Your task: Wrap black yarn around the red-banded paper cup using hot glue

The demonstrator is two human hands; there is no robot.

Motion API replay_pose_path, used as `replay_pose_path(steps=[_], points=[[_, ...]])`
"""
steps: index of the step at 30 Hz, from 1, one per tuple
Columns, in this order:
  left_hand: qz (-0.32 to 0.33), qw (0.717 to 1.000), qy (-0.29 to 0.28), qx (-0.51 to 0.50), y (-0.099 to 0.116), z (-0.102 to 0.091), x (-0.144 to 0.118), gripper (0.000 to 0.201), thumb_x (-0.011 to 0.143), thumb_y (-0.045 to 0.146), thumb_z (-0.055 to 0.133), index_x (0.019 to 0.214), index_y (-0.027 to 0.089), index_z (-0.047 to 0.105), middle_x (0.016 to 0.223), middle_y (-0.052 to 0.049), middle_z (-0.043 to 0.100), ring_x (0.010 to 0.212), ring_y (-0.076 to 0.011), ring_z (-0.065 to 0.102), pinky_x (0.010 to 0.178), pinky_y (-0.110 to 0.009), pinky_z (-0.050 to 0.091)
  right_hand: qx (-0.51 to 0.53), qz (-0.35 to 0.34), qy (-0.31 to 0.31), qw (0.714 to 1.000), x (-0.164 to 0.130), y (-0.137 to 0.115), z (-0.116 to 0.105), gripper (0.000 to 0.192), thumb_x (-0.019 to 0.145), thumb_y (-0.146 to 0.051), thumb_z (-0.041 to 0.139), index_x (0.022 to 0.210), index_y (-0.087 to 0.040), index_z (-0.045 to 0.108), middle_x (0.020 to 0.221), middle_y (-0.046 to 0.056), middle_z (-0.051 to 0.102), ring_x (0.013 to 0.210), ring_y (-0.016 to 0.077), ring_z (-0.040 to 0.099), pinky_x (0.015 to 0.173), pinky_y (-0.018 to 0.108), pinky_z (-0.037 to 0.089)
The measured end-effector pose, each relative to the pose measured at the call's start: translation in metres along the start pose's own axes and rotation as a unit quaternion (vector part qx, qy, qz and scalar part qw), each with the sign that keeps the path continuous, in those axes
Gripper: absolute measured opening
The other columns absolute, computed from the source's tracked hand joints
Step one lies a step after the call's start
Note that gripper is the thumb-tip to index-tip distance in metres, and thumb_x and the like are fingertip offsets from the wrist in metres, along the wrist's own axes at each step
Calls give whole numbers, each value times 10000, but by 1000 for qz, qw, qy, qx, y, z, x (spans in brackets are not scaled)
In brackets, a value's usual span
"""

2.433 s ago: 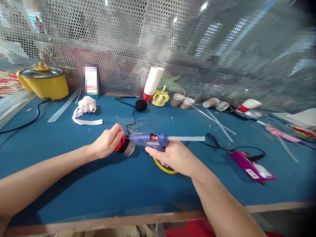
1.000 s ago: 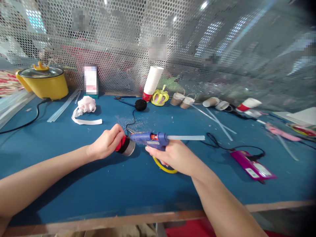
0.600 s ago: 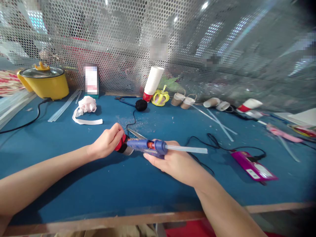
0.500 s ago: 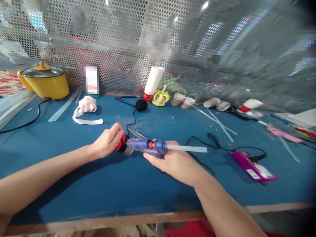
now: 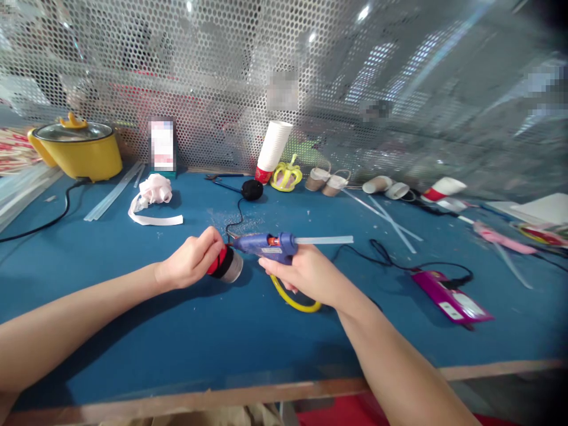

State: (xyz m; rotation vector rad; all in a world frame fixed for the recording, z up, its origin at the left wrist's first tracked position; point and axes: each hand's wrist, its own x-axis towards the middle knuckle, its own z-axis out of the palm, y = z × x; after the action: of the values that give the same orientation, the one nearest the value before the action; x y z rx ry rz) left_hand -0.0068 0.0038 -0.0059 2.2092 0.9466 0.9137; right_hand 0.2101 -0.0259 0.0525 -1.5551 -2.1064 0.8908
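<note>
A small cup [image 5: 227,266], banded red and black with a pale rim, is pinched on its side in the left hand [image 5: 191,262], just above the blue counter [image 5: 177,331] near its middle. The grip of the right hand [image 5: 306,273] is wrapped around a blue glue gun [image 5: 265,244], with its nozzle brought up against the cup's upper edge, close beside the left fingertips [image 5: 214,239]. A clear glue stick [image 5: 323,239] juts from the gun's rear, and a black cord [image 5: 390,260] trails away to the right.

The likeliest trouble is judged to be a burn: the nozzle lies so near the left fingertips that a slip, or glue running along the cup wall, could reach skin. Too much squeeze on the trigger could leave a blob that drips onto the counter or strings across the cup. The cup, being held only at one end and lying tilted, could be rolled or crushed if pressed by the nozzle. The cord could be snagged on the purple pack [image 5: 450,299] or pulled taut, jerking the gun off line. A yellow ring [image 5: 293,302] lies under the right wrist and could be dragged or glued by a stray drip.
</note>
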Motion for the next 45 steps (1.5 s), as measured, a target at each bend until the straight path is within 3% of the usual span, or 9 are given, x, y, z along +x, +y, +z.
replay_pose_path(steps=[8, 12, 15, 23, 30, 34, 38, 42, 45], points=[[16, 1000, 7, -4, -3, 1, 0, 138, 899, 241, 301, 804, 185, 385, 620, 40, 456, 510, -73, 409, 506, -204, 359, 145, 24, 0, 989, 10, 13, -2, 224, 730, -339, 587, 604, -162, 534, 368, -56, 461, 318, 71, 410, 358, 202, 344], [17, 999, 30, -7, -3, 1, -1, 133, 896, 240, 309, 804, 184, 387, 591, 49, 443, 492, -72, 389, 490, -206, 351, 204, 34, 121, 971, 30, 39, -18, 164, 659, -286, 655, 673, -154, 559, 495, -31, 552, 438, 88, 501, 442, 213, 406], [17, 999, 38, -16, -2, 1, -2, 137, 897, 240, 307, 801, 183, 386, 573, 51, 441, 483, -73, 384, 483, -208, 349, 140, 87, 195, 967, 49, 65, -27, 107, 708, -256, 611, 708, -153, 584, 653, 21, 636, 561, 104, 565, 555, 233, 461], [76, 994, 82, 6, 1, -5, -1, 103, 895, 194, 325, 821, 178, 394, 553, 63, 411, 469, -68, 350, 464, -195, 327, 0, 175, 193, 965, 81, 103, -22, 298, 770, -375, 556, 553, -170, 554, 412, 28, 526, 403, 138, 516, 439, 264, 398], [137, 984, 110, 32, 5, -9, -1, 87, 885, 134, 340, 842, 176, 402, 560, 66, 400, 461, -59, 344, 445, -176, 322, -62, 112, 189, 973, 72, 62, -25, 334, 792, -407, 533, 604, -161, 656, 712, 130, 666, 814, 248, 607, 681, 316, 419], [182, 979, 87, 36, 10, -8, -2, 93, 873, 105, 347, 854, 180, 399, 575, 61, 417, 453, -54, 363, 432, -166, 323, 65, 25, 34, 997, 63, 17, -1, 553, 837, -589, 340, 763, -198, 725, 835, 69, 703, 762, 191, 610, 723, 314, 433], [217, 973, 51, 53, 13, -8, -3, 96, 860, 96, 354, 845, 186, 385, 586, 58, 425, 449, -58, 366, 434, -170, 322, 279, -20, -110, 954, 63, -12, 27, 575, 778, -651, 390, 775, -184, 725, 826, 59, 699, 841, 192, 601, 835, 345, 403], [218, 972, 32, 81, 12, -7, -3, 102, 856, 97, 345, 833, 192, 376, 583, 62, 405, 446, -64, 356, 439, -183, 308, 430, -54, -67, 899, 65, -16, 35, 259, 672, -408, 688, 810, -190, 703, 913, 32, 682, 898, 155, 582, 885, 313, 380], [198, 978, 18, 63, 9, -5, -3, 91, 861, 116, 344, 830, 195, 377, 607, 55, 423, 467, -66, 377, 457, -185, 321, 465, -50, -37, 883, 64, -14, 34, 169, 635, -312, 725, 734, -179, 691, 844, 22, 676, 832, 129, 584, 862, 294, 393]])
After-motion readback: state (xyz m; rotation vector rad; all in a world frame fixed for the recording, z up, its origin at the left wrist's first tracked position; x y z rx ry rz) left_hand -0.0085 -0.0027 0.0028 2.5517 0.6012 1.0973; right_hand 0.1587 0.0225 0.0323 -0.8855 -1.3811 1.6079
